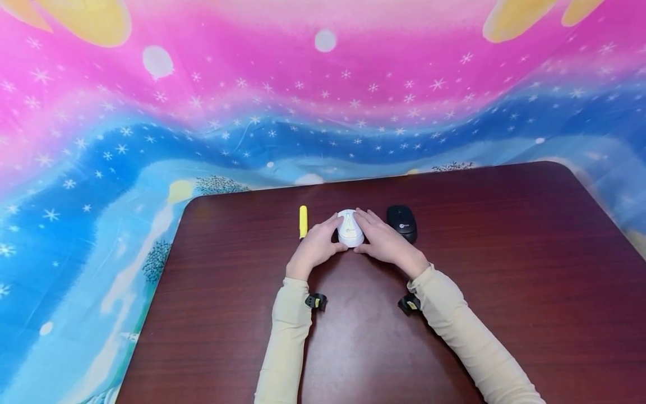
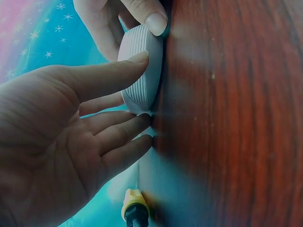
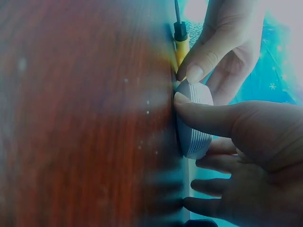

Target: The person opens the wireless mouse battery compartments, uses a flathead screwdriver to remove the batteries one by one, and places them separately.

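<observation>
A white computer mouse point(image 1: 349, 229) lies on the table between my two hands, its ribbed rear end turned toward me. My left hand point(image 1: 319, 247) holds it from the left, thumb point(image 2: 135, 61) on the ribbed end and fingers along the side. From the other side my right hand point(image 1: 386, 241) grips it likewise, with its thumb point(image 3: 201, 111) against the rear end. In the right wrist view, the outer fingers of the right hand spread beside the mouse. The mouse's underside is hidden against the table.
A screwdriver with a yellow handle point(image 1: 303, 220) lies just left of my left hand, its shaft partly hidden. Close beyond my right hand sits a black computer mouse point(image 1: 402, 222). The dark red wooden table point(image 1: 504, 252) ends at a patterned cloth point(image 1: 282, 73) behind.
</observation>
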Motion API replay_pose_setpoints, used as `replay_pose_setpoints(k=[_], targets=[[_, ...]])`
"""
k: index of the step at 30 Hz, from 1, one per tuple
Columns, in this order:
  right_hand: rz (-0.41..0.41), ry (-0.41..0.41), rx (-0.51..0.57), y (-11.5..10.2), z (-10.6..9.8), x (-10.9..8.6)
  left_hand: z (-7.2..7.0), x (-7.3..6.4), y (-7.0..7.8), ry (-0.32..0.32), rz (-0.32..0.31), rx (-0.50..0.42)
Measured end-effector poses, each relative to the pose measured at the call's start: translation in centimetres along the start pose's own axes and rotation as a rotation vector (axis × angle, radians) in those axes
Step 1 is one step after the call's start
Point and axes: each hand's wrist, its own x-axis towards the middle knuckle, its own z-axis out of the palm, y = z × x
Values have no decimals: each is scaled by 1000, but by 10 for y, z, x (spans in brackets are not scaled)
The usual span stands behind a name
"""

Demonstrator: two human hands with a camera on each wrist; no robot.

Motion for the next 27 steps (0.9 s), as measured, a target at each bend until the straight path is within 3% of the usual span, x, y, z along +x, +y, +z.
replay_pose_setpoints(k=[7, 19, 27], targets=[[-57, 21, 86, 2, -11, 2, -4, -2, 3, -6, -5, -19], [-101, 196, 209, -4, -17, 3, -6, -4, 9, 217, 69, -33], [-38, 263, 305, -2, -19, 2, -9, -6, 13, 209, 50, -145]])
